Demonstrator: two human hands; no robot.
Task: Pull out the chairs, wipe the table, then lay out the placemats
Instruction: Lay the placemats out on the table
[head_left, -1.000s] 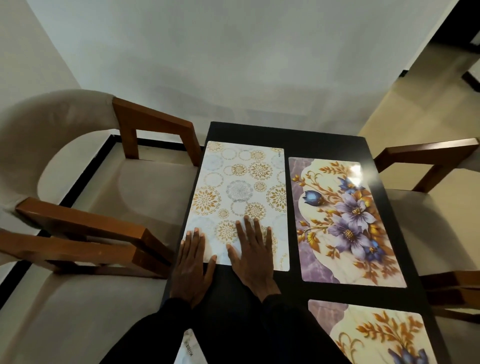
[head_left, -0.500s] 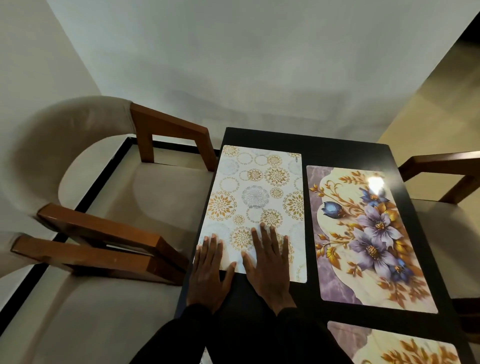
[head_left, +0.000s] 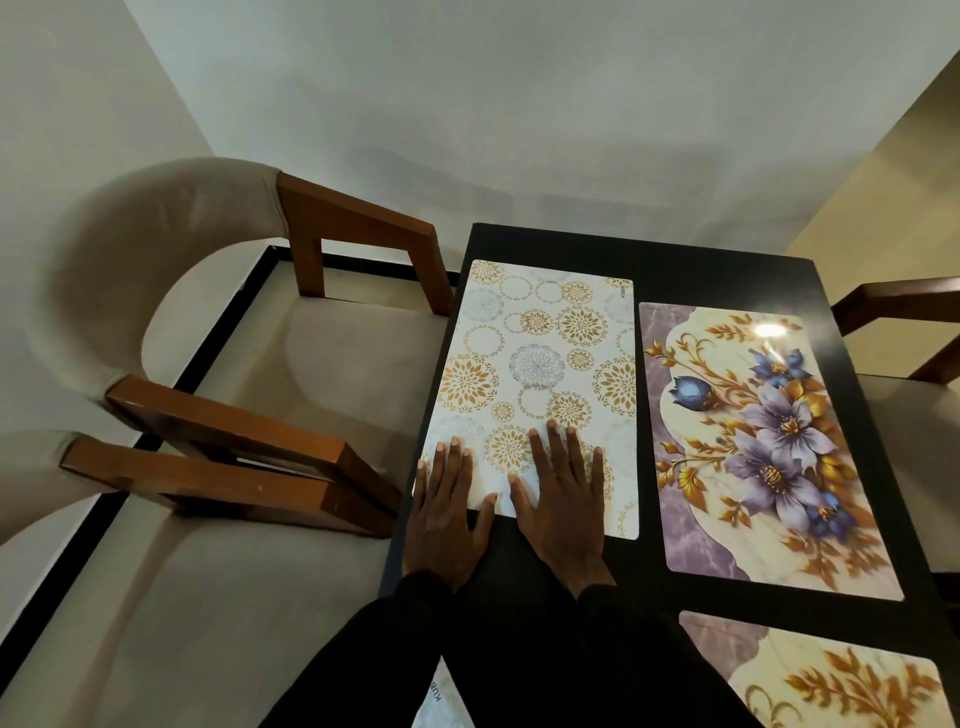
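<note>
Placemat (head_left: 540, 364) on black table (head_left: 685, 262) by white wall (head_left: 519, 119), left hand (head_left: 447, 519), right hand (head_left: 563, 512) pressing flat, grip uncurled

White wall (head_left: 519, 104) behind; tan floor (head_left: 914, 208), perhaps tiled, at right.

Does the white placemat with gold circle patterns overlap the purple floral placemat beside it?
No, a strip of black table top shows between the white gold-circled placemat and the purple floral placemat.

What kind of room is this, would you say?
Probably a home dining area: a dark table laid with a gold-circle placemat and a floral placemat, and a cushioned wooden-armed chair standing right beside it.
</note>
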